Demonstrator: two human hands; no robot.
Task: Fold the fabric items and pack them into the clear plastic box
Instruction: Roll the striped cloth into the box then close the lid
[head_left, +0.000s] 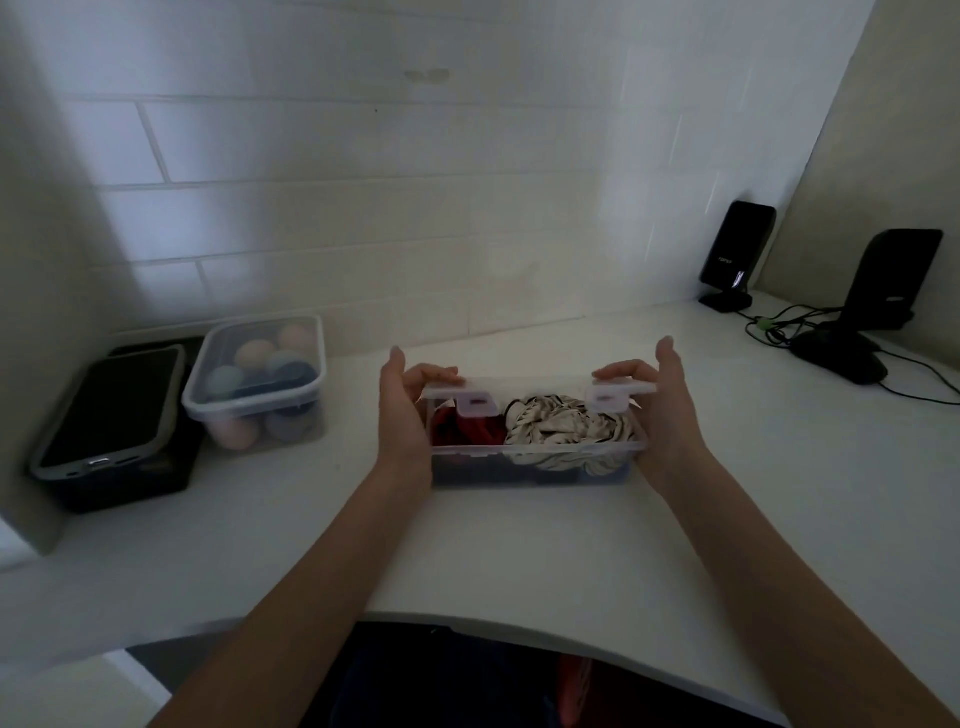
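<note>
A clear plastic box (535, 467) stands on the white table in the middle of the view. Inside it lie a red fabric item (467, 431) on the left and a black-and-white patterned fabric item (566, 431) on the right. The box's clear lid (540, 391), with two latch tabs hanging from its front edge, is held half lowered over the box. My left hand (402, 410) grips the lid's left end and rests against the box's left side. My right hand (660, 405) grips the lid's right end, palm along the right side of the box.
A lidded clear container (260, 384) of coloured balls stands at the left, beside a dark box with a phone (111, 410) on top. Two black speakers (735, 254) (891, 280) and cables (779, 327) occupy the back right corner. A tiled wall rises behind the table.
</note>
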